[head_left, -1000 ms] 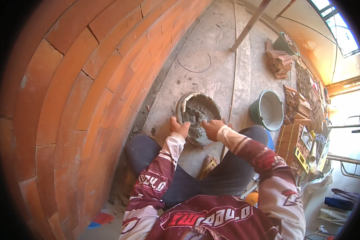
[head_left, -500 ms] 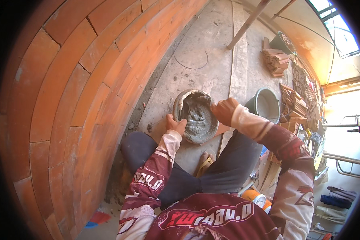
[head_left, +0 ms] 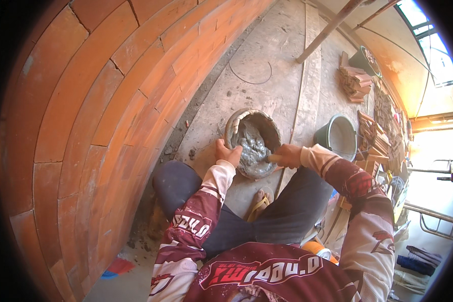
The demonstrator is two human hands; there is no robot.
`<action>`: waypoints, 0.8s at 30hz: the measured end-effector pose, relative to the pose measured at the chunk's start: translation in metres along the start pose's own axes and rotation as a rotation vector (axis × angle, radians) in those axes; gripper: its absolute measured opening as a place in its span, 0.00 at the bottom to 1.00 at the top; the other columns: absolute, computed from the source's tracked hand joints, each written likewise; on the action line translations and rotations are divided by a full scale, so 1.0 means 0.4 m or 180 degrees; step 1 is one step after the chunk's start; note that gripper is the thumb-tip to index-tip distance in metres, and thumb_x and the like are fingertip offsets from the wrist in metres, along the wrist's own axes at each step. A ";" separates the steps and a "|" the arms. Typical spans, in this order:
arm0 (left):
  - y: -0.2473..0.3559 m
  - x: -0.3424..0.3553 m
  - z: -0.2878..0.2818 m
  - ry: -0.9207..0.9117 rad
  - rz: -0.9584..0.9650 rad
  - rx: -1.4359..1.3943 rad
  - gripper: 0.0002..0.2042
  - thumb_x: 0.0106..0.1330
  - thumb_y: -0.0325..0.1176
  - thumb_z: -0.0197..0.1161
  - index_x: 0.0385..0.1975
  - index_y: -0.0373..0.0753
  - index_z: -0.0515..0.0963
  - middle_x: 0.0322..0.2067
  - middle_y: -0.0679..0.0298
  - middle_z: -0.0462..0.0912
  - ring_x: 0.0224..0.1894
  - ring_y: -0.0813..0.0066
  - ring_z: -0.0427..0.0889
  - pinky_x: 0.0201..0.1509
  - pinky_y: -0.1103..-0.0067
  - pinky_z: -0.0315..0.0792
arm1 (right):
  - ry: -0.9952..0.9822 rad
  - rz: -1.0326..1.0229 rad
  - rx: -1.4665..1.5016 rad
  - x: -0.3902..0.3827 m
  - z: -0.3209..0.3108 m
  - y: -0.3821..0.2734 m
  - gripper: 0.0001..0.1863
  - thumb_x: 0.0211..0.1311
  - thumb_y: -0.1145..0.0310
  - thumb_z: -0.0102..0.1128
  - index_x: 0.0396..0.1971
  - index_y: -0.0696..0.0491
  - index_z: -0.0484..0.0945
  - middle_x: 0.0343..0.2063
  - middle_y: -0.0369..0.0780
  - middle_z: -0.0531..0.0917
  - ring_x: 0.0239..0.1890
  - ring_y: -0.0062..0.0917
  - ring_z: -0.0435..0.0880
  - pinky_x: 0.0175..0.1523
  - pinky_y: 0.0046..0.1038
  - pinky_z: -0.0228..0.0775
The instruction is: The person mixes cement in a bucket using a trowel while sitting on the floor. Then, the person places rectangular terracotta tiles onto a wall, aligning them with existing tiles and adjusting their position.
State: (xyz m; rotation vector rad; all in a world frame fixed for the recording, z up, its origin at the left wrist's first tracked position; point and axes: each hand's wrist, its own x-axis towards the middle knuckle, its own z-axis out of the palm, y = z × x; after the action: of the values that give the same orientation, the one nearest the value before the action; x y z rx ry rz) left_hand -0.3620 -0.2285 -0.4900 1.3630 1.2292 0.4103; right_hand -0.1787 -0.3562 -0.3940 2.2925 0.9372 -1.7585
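A round mortar bucket point(head_left: 273, 130) with a crusted rim sits on the floor just beyond my bent legs, holding wet grey mortar point(head_left: 251, 149). My left hand point(head_left: 228, 152) is closed on the near left part of the bucket's rim. At the bucket's right side, my right hand point(head_left: 289, 156) grips a pale handle point(head_left: 273, 158), apparently of a trowel, whose working end is down in the mortar and hidden. A foot in a yellow sandal point(head_left: 260, 205) is between my legs below the bucket.
An orange brick wall point(head_left: 75, 126) runs along the left. On the right are a green bucket point(head_left: 321, 137), stacks of tiles point(head_left: 353, 85), another bucket point(head_left: 360, 59), metal frames point(head_left: 433, 215) and folded cloths point(head_left: 415, 260). A slanted pole point(head_left: 321, 35) stands farther back on the concrete floor point(head_left: 256, 40).
My right hand rose to the bucket's right rim, then came lower and slightly right, with the handle now showing. The mortar's surface has shifted. My left hand stays at the rim.
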 end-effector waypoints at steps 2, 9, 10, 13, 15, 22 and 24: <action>0.005 -0.003 -0.001 -0.0032 -0.0019 0.0099 0.23 0.44 0.33 0.64 0.40 0.33 0.67 0.36 0.48 0.77 0.38 0.52 0.79 0.46 0.67 0.71 | -0.0061 -0.0327 0.0302 -0.004 0.016 0.024 0.20 0.58 0.51 0.54 0.34 0.53 0.82 0.16 0.34 0.74 0.16 0.17 0.73 0.19 0.24 0.67; -0.056 0.024 -0.001 -0.0061 0.0118 0.0206 0.20 0.46 0.32 0.62 0.39 0.34 0.66 0.35 0.48 0.77 0.38 0.49 0.78 0.45 0.66 0.70 | 0.0141 -0.0697 0.1922 -0.042 0.113 0.019 0.17 0.59 0.59 0.59 0.39 0.58 0.81 0.18 0.35 0.76 0.14 0.15 0.69 0.16 0.20 0.58; -0.078 0.033 -0.003 -0.0044 0.0161 0.0218 0.19 0.46 0.32 0.61 0.38 0.34 0.66 0.35 0.47 0.77 0.38 0.50 0.77 0.45 0.66 0.70 | 0.0147 -0.0761 0.2305 -0.036 0.136 0.025 0.17 0.59 0.60 0.58 0.39 0.59 0.80 0.18 0.35 0.76 0.14 0.15 0.69 0.16 0.19 0.58; -0.102 0.053 -0.009 -0.0084 0.0252 0.0201 0.17 0.47 0.31 0.60 0.36 0.33 0.66 0.34 0.49 0.75 0.36 0.55 0.76 0.44 0.69 0.69 | 0.0097 -0.0813 0.3520 -0.012 0.188 0.048 0.17 0.57 0.66 0.57 0.44 0.61 0.78 0.20 0.38 0.76 0.13 0.15 0.67 0.15 0.19 0.55; -0.094 0.049 -0.013 -0.0183 0.0127 0.0040 0.17 0.47 0.31 0.59 0.36 0.32 0.66 0.33 0.51 0.75 0.35 0.59 0.75 0.44 0.70 0.69 | -0.0035 -0.0855 0.3918 0.002 0.202 0.056 0.17 0.58 0.67 0.55 0.45 0.60 0.75 0.22 0.38 0.75 0.13 0.14 0.66 0.14 0.17 0.55; -0.096 0.046 -0.024 -0.0333 -0.0088 -0.0721 0.13 0.48 0.25 0.58 0.33 0.32 0.67 0.27 0.63 0.72 0.28 0.79 0.70 0.34 0.79 0.68 | -0.1083 -0.1075 0.6614 0.061 0.278 0.017 0.15 0.59 0.67 0.52 0.44 0.56 0.66 0.26 0.37 0.72 0.14 0.14 0.67 0.14 0.15 0.55; -0.042 0.026 -0.023 -0.0355 -0.0176 -0.0753 0.12 0.47 0.25 0.58 0.32 0.32 0.66 0.25 0.64 0.72 0.26 0.80 0.69 0.31 0.80 0.67 | -0.1700 -0.1448 0.7447 0.082 0.303 0.016 0.20 0.60 0.66 0.50 0.51 0.56 0.64 0.25 0.36 0.71 0.15 0.15 0.67 0.17 0.17 0.58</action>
State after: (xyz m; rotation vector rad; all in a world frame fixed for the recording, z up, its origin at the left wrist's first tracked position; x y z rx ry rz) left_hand -0.3725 -0.2195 -0.5067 1.1324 1.0876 0.4210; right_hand -0.2723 -0.4008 -0.4649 0.8665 -1.9224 -4.1867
